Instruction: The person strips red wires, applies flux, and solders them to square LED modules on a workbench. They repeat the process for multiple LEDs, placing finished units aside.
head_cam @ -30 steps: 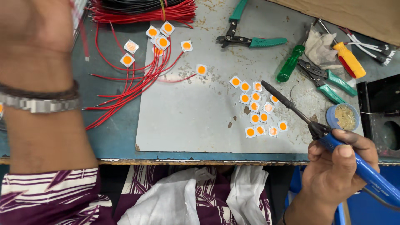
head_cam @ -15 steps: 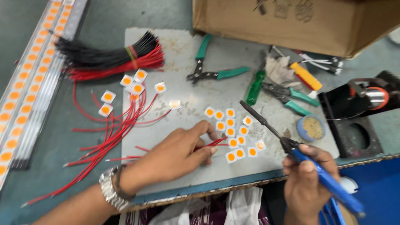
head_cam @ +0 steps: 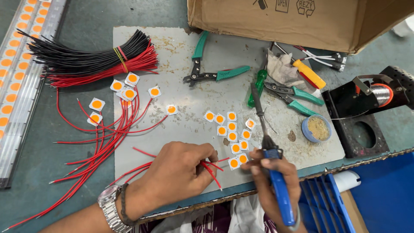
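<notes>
Low in the frame, the left hand (head_cam: 179,172) lies palm down on the grey mat (head_cam: 181,64), fingers curled together and pinching a short red wire (head_cam: 210,171) whose free end pokes out toward the lower middle. Just right of it, the right hand (head_cam: 271,181) is closed around the blue handle of a soldering iron (head_cam: 269,151), its dark shaft slanting up toward the middle of the frame and its fingertips close to a white square chip (head_cam: 234,163) with an orange centre. More such chips (head_cam: 228,127) cluster just above the hands. Loose red wires (head_cam: 103,142) fan across the left of the mat, and a bundle (head_cam: 90,60) of black and red wire lies at upper left. Green cutters (head_cam: 211,73) sit at upper middle, a solder spool (head_cam: 381,92) at right.
</notes>
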